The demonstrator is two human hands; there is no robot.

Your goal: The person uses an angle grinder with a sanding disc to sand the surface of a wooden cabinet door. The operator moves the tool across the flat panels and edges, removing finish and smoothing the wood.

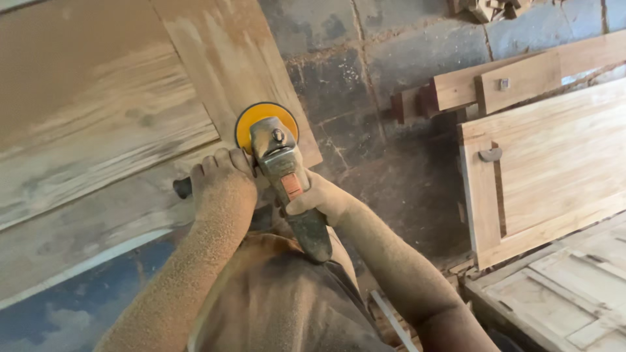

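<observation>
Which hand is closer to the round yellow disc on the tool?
The left hand: it holds the side handle just below-left of the yellow disc. The right hand holds the tool's body farther back.

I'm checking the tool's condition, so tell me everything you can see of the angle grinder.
The angle grinder has a dust-coated grey body, an orange patch on top and a round yellow disc at its head, lying against the wooden panel. The left hand grips its dark side handle; the right hand wraps the rear body.
</observation>
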